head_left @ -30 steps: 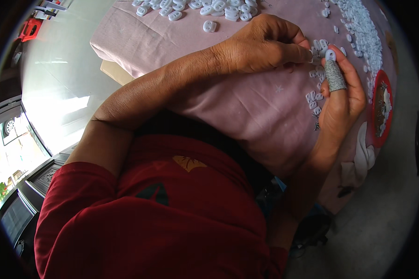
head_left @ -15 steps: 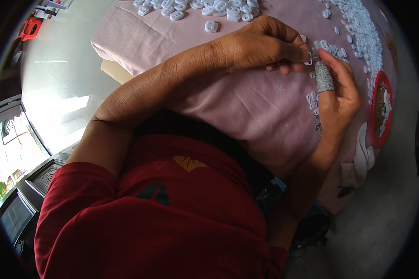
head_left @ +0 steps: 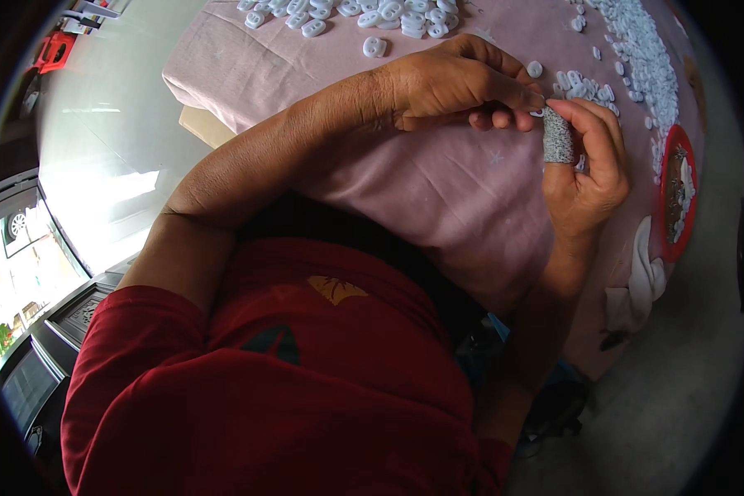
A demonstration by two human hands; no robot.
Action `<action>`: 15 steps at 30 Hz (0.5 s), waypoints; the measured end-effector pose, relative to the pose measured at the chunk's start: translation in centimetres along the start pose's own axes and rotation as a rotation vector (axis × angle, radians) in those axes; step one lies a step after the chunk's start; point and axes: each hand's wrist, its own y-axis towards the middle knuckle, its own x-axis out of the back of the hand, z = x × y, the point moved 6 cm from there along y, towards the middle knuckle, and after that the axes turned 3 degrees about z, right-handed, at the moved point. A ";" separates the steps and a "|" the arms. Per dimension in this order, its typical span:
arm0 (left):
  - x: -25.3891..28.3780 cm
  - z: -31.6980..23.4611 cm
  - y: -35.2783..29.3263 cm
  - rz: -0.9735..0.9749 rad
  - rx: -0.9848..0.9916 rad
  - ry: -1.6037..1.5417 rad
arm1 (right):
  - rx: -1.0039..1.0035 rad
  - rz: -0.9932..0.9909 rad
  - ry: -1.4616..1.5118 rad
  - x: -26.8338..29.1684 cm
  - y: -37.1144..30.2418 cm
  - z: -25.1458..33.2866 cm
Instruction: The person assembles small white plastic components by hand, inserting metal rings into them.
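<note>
Above the pink cloth, my left hand (head_left: 479, 83) pinches a small white plastic piece (head_left: 536, 112), mostly hidden by the fingertips. My right hand (head_left: 591, 157) meets it there, its thumb wrapped in a grey knitted sleeve (head_left: 558, 136) and its thumb and forefinger pressed together at the piece. Whatever lies between the right fingertips is too small to make out. One round white piece (head_left: 535, 69) rests on the cloth just beyond my left fingers. Behind my right fingers is a small cluster of white pieces (head_left: 583, 84).
Oval white two-holed pieces (head_left: 388, 15) lie heaped at the far edge. A long pile of smaller white pieces (head_left: 641, 58) runs down the far right. Beside it a red tray (head_left: 675, 236) holds small metal and white parts. A white cloth strip (head_left: 641, 264) hangs near the pink tablecloth's (head_left: 463, 194) right edge.
My right hand has shifted left and turned inward, its fingertips closing up against my left hand's. The left hand has drawn back slightly, exposing the round white piece more fully.
</note>
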 end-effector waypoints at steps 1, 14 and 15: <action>0.0 0.2 0.0 -0.010 0.001 -0.049 | -0.006 -0.018 0.018 -0.2 -0.2 -0.1; 1.9 0.1 1.3 -0.156 -0.122 -0.092 | -0.140 0.340 -0.280 -1.6 -0.8 -1.7; 1.7 0.1 1.2 -0.161 -0.123 -0.129 | -0.143 0.355 -0.279 -1.8 -0.7 -1.4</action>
